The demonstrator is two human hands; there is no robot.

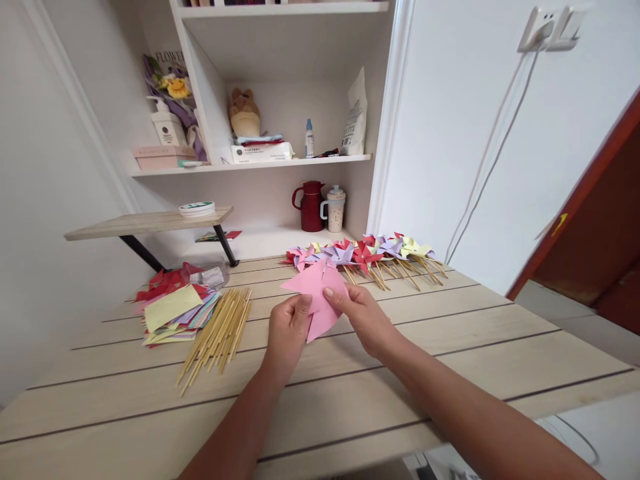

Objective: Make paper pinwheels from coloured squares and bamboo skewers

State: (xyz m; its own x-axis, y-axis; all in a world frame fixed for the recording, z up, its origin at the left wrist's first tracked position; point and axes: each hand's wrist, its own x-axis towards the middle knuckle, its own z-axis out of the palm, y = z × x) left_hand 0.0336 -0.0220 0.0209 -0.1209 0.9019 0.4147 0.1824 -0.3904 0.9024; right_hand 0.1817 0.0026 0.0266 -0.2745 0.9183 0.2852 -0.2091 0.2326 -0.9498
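Observation:
A pink paper pinwheel sheet, with cut, pointed flaps, is held up over the middle of the table between both hands. My left hand grips its lower left edge, thumb on top. On the right side, my right hand pinches the same paper with the thumb pressed on its face. The fingers behind the sheet are hidden. Beyond the paper lie several finished paper pinwheels in red, purple, pink and yellow on thin sticks.
At left, a bundle of wooden sticks lies beside a pile of coloured paper. A small raised stand is behind them. A red jug and a cup stand at the back, under a shelf.

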